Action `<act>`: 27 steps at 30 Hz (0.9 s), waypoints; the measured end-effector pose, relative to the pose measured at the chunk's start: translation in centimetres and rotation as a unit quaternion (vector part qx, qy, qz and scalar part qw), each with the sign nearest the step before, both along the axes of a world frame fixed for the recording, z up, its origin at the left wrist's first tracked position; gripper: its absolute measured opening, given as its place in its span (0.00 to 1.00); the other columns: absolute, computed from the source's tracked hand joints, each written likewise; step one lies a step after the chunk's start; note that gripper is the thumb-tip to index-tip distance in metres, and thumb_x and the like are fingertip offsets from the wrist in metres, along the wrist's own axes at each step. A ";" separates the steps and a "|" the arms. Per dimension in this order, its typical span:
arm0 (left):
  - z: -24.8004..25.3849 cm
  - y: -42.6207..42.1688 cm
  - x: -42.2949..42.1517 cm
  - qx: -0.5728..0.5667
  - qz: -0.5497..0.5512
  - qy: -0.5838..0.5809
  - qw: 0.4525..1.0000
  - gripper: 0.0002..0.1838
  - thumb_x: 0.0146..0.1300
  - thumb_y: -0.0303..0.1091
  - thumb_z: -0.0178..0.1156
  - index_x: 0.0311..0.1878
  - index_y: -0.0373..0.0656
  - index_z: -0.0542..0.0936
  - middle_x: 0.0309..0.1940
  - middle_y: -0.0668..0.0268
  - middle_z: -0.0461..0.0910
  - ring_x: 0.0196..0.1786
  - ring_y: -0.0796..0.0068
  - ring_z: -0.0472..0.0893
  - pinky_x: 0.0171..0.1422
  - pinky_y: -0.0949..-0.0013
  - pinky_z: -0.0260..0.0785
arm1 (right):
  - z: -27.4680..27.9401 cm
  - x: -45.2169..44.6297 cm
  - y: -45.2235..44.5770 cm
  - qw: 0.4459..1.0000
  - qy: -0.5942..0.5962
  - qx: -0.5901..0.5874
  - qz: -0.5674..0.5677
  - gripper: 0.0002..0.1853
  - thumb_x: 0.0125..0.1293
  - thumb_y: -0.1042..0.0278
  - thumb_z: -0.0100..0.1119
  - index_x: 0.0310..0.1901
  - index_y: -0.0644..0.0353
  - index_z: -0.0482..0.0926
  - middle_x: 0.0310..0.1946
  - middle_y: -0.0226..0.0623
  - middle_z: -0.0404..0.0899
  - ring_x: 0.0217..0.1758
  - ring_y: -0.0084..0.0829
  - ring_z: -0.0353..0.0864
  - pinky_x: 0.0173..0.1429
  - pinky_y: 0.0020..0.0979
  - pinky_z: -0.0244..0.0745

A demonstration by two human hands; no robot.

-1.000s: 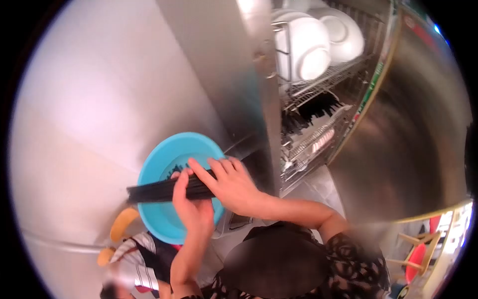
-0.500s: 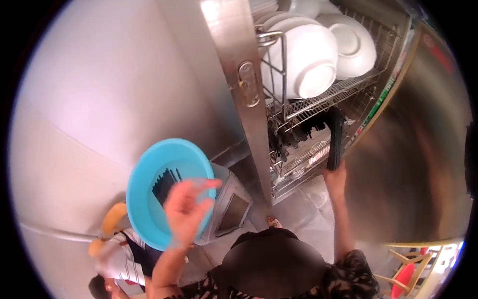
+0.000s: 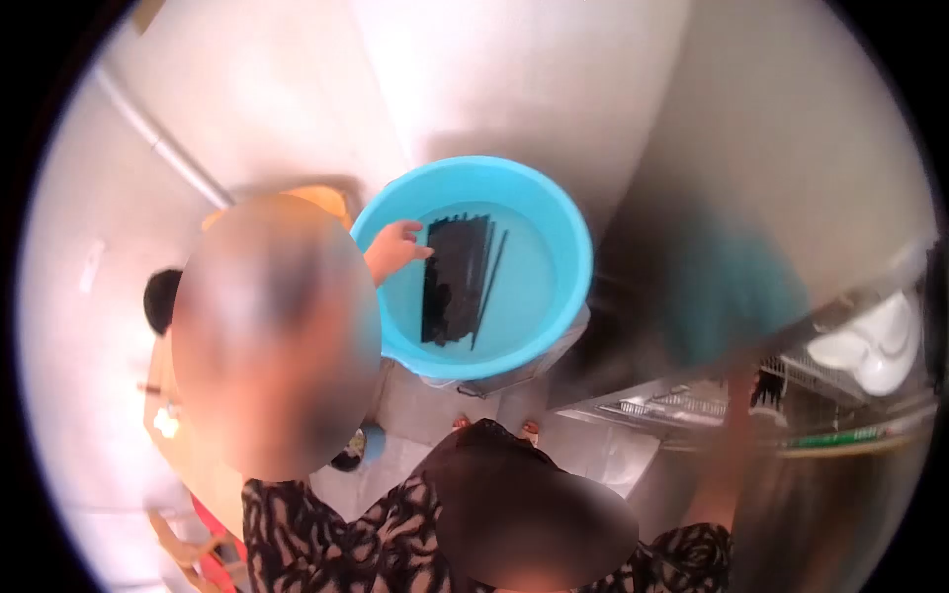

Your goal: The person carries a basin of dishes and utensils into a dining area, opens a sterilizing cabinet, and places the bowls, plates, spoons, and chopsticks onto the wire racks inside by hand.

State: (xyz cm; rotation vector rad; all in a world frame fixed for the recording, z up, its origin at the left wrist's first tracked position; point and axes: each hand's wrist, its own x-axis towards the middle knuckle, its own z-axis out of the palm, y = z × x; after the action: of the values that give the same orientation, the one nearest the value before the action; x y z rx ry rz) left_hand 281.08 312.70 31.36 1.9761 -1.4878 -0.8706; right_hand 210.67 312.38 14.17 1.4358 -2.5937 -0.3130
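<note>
My left hand (image 3: 397, 251) reaches over the left rim of a turquoise basin (image 3: 561, 306), fingers spread and holding nothing. Just right of the fingertips, a bunch of black chopsticks (image 3: 457, 282) lies on the basin's bottom, with one black stick (image 3: 491, 287) apart from the rest. A blurred oval covers most of my left forearm. At the right, my right hand (image 3: 739, 374) is at the steel cabinet, dim and smeared, beside dark sticks (image 3: 767, 388) on a rack. Its fingers and anything in them cannot be made out.
White bowls (image 3: 875, 346) sit in the cabinet's wire rack at the far right. A steel cabinet door (image 3: 751, 168) stands between basin and rack. Another person's dark hair (image 3: 163, 301) shows at the left, near a yellow chair back (image 3: 321, 198).
The view has swung left, bringing the basin to the middle. My left hand is now lower, at the basin's rim. The black bundle at my right hand no longer shows clearly.
</note>
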 end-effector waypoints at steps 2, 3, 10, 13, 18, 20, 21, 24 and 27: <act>-1.3 -0.2 0.9 0.014 -0.013 -0.048 0.999 0.33 0.49 0.34 0.67 0.60 0.35 0.69 0.50 0.50 0.74 0.50 0.61 0.75 0.51 0.65 0.70 | -3.5 -3.6 0.8 0.998 0.039 -0.020 0.039 0.22 0.59 0.54 0.59 0.50 0.60 0.74 0.38 0.42 0.81 0.39 0.43 0.81 0.47 0.36 0.75; -1.7 -0.1 1.3 0.031 -0.045 -0.101 0.993 0.35 0.49 0.35 0.67 0.61 0.34 0.68 0.50 0.50 0.74 0.49 0.60 0.76 0.48 0.65 0.71 | -5.2 -5.5 1.3 0.993 0.066 -0.054 0.085 0.22 0.59 0.53 0.59 0.49 0.60 0.76 0.38 0.42 0.81 0.39 0.43 0.81 0.48 0.36 0.75; -2.2 -2.0 0.1 0.203 -0.045 0.016 0.978 0.30 0.53 0.36 0.66 0.56 0.28 0.69 0.46 0.51 0.75 0.42 0.59 0.78 0.34 0.60 0.77 | 19.1 14.1 15.7 0.769 -0.610 -0.042 0.186 0.16 0.59 0.67 0.59 0.47 0.66 0.76 0.34 0.39 0.81 0.38 0.29 0.80 0.45 0.29 0.73; -2.6 -3.6 -0.9 0.229 -0.085 0.085 0.966 0.26 0.54 0.35 0.65 0.52 0.28 0.71 0.46 0.52 0.75 0.43 0.58 0.78 0.35 0.58 0.78 | 25.7 25.9 17.5 0.656 -0.693 0.015 0.299 0.14 0.59 0.74 0.58 0.47 0.66 0.77 0.36 0.38 0.81 0.40 0.26 0.79 0.47 0.25 0.73; -2.7 -5.1 -3.2 0.176 -0.094 -0.014 0.980 0.22 0.52 0.36 0.67 0.43 0.26 0.76 0.39 0.51 0.78 0.38 0.57 0.80 0.28 0.62 0.77 | 23.8 41.1 7.9 0.659 -0.653 0.053 0.369 0.20 0.64 0.61 0.54 0.53 0.67 0.74 0.37 0.40 0.81 0.35 0.24 0.77 0.41 0.27 0.72; -3.1 -5.6 -3.8 0.148 -0.106 -0.009 0.983 0.24 0.48 0.37 0.69 0.42 0.27 0.76 0.38 0.51 0.79 0.38 0.56 0.80 0.28 0.60 0.76 | 19.9 45.2 0.4 0.755 -0.542 0.102 0.353 0.27 0.61 0.55 0.56 0.50 0.75 0.72 0.34 0.44 0.79 0.36 0.33 0.79 0.39 0.32 0.75; -3.3 -5.9 -4.1 0.120 -0.108 -0.001 0.987 0.25 0.45 0.38 0.71 0.41 0.27 0.77 0.37 0.52 0.79 0.37 0.55 0.81 0.28 0.58 0.75 | 19.7 46.7 -1.8 0.779 -0.531 0.144 0.300 0.25 0.60 0.56 0.56 0.45 0.76 0.73 0.31 0.46 0.79 0.35 0.37 0.80 0.35 0.35 0.77; -4.0 -6.8 -5.1 0.068 -0.142 -0.072 0.985 0.25 0.38 0.38 0.74 0.37 0.28 0.79 0.36 0.52 0.80 0.37 0.56 0.81 0.32 0.57 0.73 | 16.9 49.1 -6.1 0.828 -0.500 0.168 0.190 0.21 0.58 0.59 0.59 0.40 0.74 0.74 0.28 0.45 0.77 0.32 0.38 0.80 0.33 0.36 0.78; -4.5 -8.3 -5.7 0.079 -0.149 -0.069 0.983 0.23 0.33 0.35 0.75 0.33 0.30 0.81 0.33 0.53 0.80 0.37 0.59 0.81 0.37 0.61 0.73 | 14.6 50.9 -8.0 0.721 -0.674 0.138 0.079 0.19 0.56 0.64 0.59 0.44 0.73 0.75 0.35 0.48 0.78 0.35 0.35 0.80 0.39 0.37 0.77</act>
State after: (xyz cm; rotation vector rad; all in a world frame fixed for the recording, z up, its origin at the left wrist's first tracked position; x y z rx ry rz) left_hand 275.34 304.44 26.85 1.9898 -1.8808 -1.0192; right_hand 261.58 304.41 28.79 2.6884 -3.3960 0.7292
